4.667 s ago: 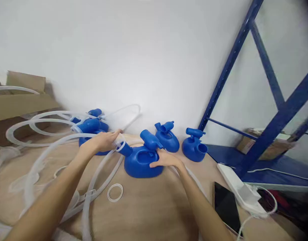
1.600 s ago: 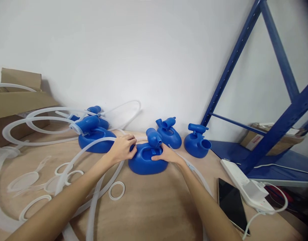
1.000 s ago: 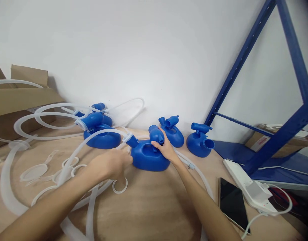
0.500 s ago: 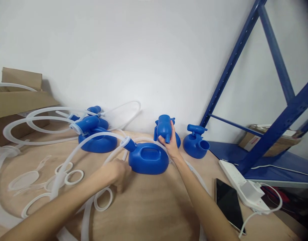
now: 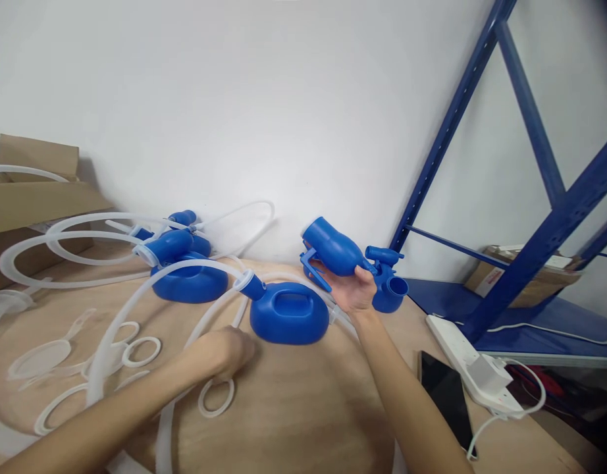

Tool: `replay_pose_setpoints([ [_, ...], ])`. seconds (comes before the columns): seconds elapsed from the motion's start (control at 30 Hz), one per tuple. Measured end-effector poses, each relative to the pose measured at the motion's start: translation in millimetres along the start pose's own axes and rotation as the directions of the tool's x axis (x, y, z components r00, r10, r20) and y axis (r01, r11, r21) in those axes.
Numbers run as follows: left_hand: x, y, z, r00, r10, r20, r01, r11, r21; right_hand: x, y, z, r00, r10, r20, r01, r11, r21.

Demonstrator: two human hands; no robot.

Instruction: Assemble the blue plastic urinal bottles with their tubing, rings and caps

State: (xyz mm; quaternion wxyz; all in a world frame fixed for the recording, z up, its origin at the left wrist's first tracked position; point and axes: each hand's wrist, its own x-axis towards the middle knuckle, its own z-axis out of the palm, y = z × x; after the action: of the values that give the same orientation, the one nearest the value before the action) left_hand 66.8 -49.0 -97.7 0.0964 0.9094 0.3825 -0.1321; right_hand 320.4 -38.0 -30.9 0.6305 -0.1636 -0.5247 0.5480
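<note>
My right hand [image 5: 355, 289] holds a blue plastic funnel-shaped spout [image 5: 336, 247] off the table, tilted, its wide mouth toward the upper left. A blue hinged clip [image 5: 316, 270] hangs at its side. In front of me stands a blue jug-like bottle [image 5: 290, 326] with a looped handle, and a translucent hose [image 5: 205, 266] runs from its neck. Left of this bottle, my left hand [image 5: 232, 352] is closed low over the table. A white plastic ring [image 5: 216, 413] sticks out under its fingers, which hide the ring's upper edge.
Another blue bottle [image 5: 388, 299] stands at right, with further hosed blue bottles [image 5: 189, 286] at left. White rings [image 5: 141, 352] and clear lids [image 5: 39, 359] lie at left, near a cardboard box [image 5: 41, 197]. A phone [image 5: 446, 395], power strip [image 5: 454, 345] and blue shelf frame [image 5: 446, 118] are on the right.
The blue spout has swung from facing me to lying sideways, moving slightly right with my right hand. The white ring has shifted right under my left hand. The view has turned slightly.
</note>
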Motion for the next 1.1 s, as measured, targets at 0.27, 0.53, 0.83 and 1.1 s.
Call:
replay_pose_setpoints([
  [0.27, -25.3, 1.1, -57.7, 0.998, 0.047, 0.039, -0.046, 0.999, -0.014, -3.4, 7.1, -9.6, 0.972, 0.189, 0.141, -0.167, 0.974, -0.151],
  [0.53, -36.8, -32.9, -72.3, 0.999, -0.034, 0.039, 0.039, 0.991, -0.131, 10.6, 31.1, -0.7, 0.999, -0.039, -0.026, 0.011, 0.726, -0.688],
  [0.83, -124.5, -108.8, -71.6, 0.859, -0.511, -0.038, 0.507, 0.858, -0.088, 13.9, 64.2, -7.9, 0.962, -0.237, -0.136, 0.057, 0.661, -0.748],
  [1.1, -154.3, -128.1, 32.3, 0.901, -0.407, -0.152, 0.346, 0.884, -0.314, 4.1, 75.9, -11.8, 0.970, -0.216, -0.110, 0.034, 0.568, -0.822],
])
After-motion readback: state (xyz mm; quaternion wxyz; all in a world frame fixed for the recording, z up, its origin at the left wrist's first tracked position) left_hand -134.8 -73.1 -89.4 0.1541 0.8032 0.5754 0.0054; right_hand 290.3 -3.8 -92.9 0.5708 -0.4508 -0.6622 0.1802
